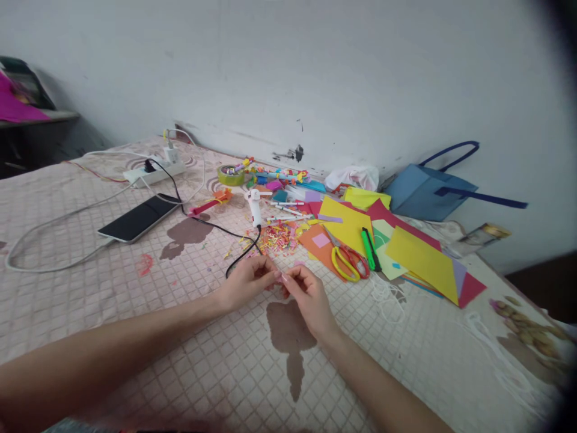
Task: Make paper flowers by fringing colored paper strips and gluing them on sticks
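Pink piece sits between hands, blue bag beyond.

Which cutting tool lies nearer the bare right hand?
The metal-bladed scissors with yellow and red handles; the slim green-and-black cutter lies farther off.

A small pink piece, mostly hidden by the fingers of the left hand and right hand pinching it, is held to the left of the scissors, apart from them; its exact shape cannot be told.
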`<state>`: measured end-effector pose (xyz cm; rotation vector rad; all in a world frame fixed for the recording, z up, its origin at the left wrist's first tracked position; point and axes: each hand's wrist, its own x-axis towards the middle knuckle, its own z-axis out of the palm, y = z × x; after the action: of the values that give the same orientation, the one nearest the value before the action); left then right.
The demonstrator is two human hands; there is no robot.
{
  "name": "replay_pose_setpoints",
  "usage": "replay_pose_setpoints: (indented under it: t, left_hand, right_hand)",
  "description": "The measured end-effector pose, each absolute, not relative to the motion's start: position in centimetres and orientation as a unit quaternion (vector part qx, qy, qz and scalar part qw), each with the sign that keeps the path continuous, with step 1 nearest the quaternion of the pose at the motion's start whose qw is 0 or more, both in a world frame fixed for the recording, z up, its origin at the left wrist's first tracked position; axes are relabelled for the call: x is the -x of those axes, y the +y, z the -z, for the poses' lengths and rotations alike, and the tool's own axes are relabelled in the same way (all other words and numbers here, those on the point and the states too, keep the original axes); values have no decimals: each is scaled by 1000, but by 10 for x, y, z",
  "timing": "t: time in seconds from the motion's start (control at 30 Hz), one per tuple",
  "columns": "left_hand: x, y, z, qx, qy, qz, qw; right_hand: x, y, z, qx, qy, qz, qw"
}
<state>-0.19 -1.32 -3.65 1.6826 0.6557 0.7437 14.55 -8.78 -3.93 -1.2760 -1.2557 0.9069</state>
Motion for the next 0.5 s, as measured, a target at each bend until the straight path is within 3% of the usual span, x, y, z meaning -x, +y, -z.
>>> replay_pose_setpoints:
  t: [0.5]
  left_hand:
    - [2,-7,33,-686,278,-322,591]
  right_hand:
    - [-149,-82,41,535,-553,-393,504]
